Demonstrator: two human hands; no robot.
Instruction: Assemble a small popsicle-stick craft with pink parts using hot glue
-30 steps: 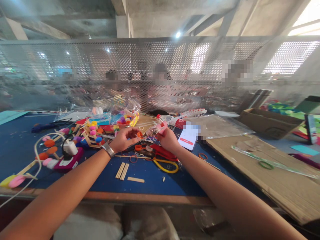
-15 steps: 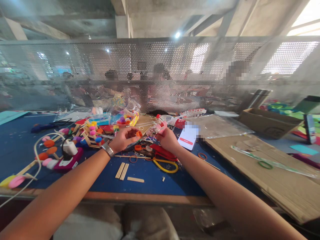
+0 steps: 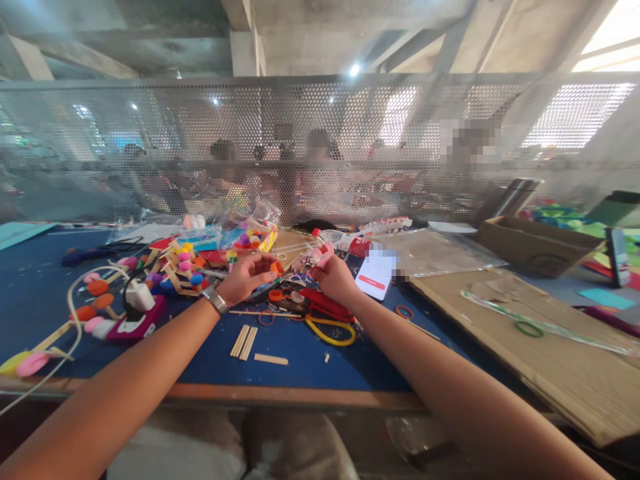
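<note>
My left hand (image 3: 249,277), with a metal watch band at the wrist, has its thumb and fingers closed round an orange bottle cap (image 3: 277,268). To its right, my right hand (image 3: 336,277) grips a pink curved object (image 3: 325,253); the fingers hide much of it, so its kind is unclear. Under the hands lie a red-handled tool (image 3: 325,305), a yellow loop (image 3: 334,335) and another orange cap (image 3: 275,295). Nearer me, several wooden craft sticks (image 3: 245,342) lie side by side, with a single stick (image 3: 271,359) apart from them.
Colourful stick-and-cap pieces (image 3: 185,267) crowd the left, beside a purple power strip (image 3: 137,323) and white cable. A lit phone (image 3: 376,273) lies right of my hands. Cardboard (image 3: 500,333) and an open box (image 3: 543,247) fill the right. A perforated screen (image 3: 300,150) stands behind.
Almost nothing differs. My left hand and the orange cap have shifted very slightly; my right hand stays in place on the pink object.
</note>
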